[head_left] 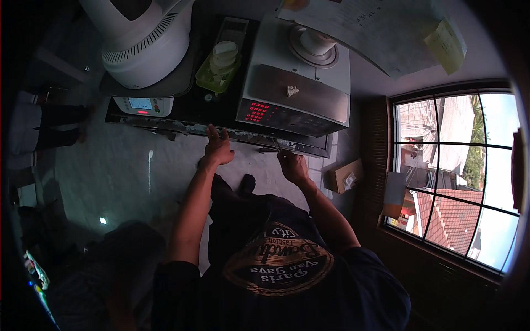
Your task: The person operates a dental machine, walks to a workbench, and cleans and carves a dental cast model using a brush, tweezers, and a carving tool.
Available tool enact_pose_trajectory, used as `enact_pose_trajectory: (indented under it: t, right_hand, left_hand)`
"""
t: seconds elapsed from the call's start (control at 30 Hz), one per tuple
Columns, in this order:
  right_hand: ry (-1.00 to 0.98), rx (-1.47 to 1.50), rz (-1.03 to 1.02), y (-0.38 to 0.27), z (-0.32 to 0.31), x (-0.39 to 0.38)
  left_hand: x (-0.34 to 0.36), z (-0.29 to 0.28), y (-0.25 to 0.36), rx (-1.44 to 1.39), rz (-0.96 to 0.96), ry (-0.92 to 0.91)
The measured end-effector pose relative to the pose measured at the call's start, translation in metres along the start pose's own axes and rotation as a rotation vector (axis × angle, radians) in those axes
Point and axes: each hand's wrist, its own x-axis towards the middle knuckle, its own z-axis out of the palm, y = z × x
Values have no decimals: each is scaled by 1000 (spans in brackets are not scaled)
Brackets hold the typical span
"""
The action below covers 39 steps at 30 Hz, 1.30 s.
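Observation:
My left hand [219, 149] is at the front edge of a black bench [196, 113], fingers stretched out and apart, with nothing in it. Its fingertips reach the worn, whitish strip [243, 134] along that edge; whether they press on it I cannot tell. Farther right, my right hand [293, 166] is closed at the same edge, below a grey boxy machine [298, 94] with red lit digits. Something thin and dark seems to show at its fingertips, too small to name.
On the bench's left stands a white rounded machine [146, 55] with a small lit control panel [142, 106]. Between the machines sits a green tray [215, 80] holding whitish tubs [224, 57]. A cardboard box [345, 175] lies right of my right hand, near a barred window [452, 165].

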Motion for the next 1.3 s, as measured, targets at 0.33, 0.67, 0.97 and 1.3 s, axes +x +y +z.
enact_pose_trajectory:
  t: [0.33, 0.67, 0.97, 1.3]
  right_hand:
    - [-226, 327, 177, -15, -19, -1]
    - [-245, 436, 73, -25, -23, -3]
    - [-278, 403, 42, -32, -24, 1]
    - [-183, 296, -43, -30, -22, 3]
  left_hand:
    - [-13, -7, 12, -11, -64, 281]
    - [-37, -18, 40, -718, 574, 625]
    - [-38, -22, 52, -713, 663, 635]
    - [-33, -4, 46, -831, 573, 597]
